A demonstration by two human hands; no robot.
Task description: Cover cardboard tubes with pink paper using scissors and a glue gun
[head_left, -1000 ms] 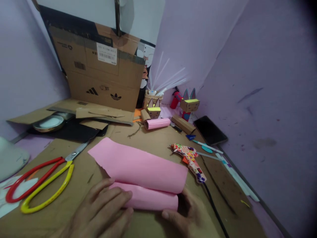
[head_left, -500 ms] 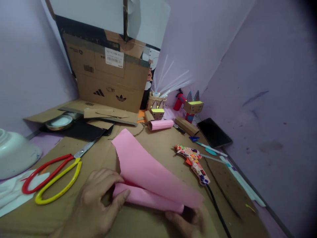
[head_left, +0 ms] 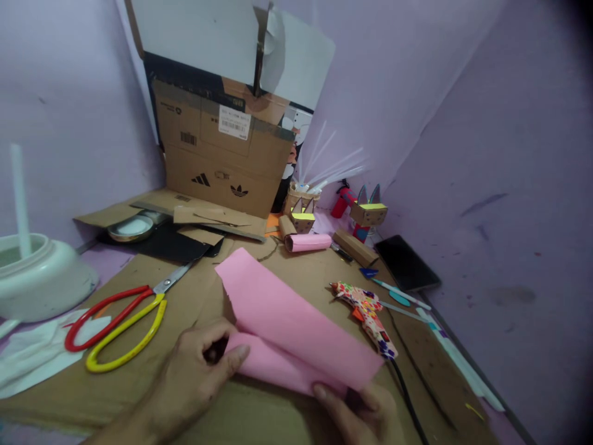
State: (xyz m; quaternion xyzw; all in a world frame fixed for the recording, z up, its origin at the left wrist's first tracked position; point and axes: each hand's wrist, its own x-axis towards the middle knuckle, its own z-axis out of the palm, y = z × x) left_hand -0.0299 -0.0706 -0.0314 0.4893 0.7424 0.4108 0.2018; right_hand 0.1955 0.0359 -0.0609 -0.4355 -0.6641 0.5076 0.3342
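Two hands on a half-rolled pink paper (head_left: 287,315), near centre of the cardboard mat (head_left: 259,417).
L hand (head_left: 194,371) pinches the roll's left end btwn thumb & fingers; R hand (head_left: 365,411) clasps the right end, thumb on top. Sheet's loose flap slopes up twd far left. Red/yellow scissors (head_left: 115,321) lie left, well apart; patterned glue gun (head_left: 365,309) just right of the sheet. Small pink roll (head_left: 308,242) farther back; white bowl (head_left: 41,284) at left edge.

Scissors (head_left: 118,322) lie left on the tabletop (head_left: 296,266); a glue gun (head_left: 365,309) lies right. A box (head_left: 222,161) stands behind, a phone (head_left: 406,262) far right.
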